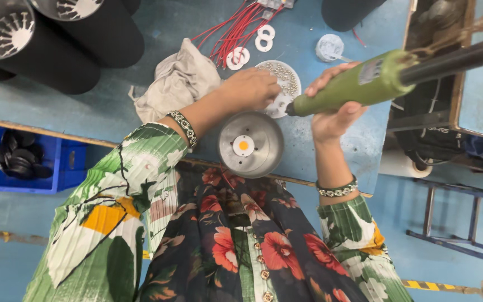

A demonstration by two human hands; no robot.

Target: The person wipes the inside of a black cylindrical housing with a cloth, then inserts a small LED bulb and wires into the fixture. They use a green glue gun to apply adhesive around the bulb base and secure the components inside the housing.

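Standing beside the blue desk (113, 106), I am watching the person's left hand (251, 88) reaching into a white dish of small screws (286, 84) at upper centre, fingers bunched over them; whether one is pinched I cannot tell. Just below, a round metal lamp housing (251, 144) is lying at the desk's near edge; it looks rigid and light, best held by its rim. Right of centre, the right hand (334, 114) is gripping a green electric screwdriver (359, 84), seemingly stiff and fairly heavy.
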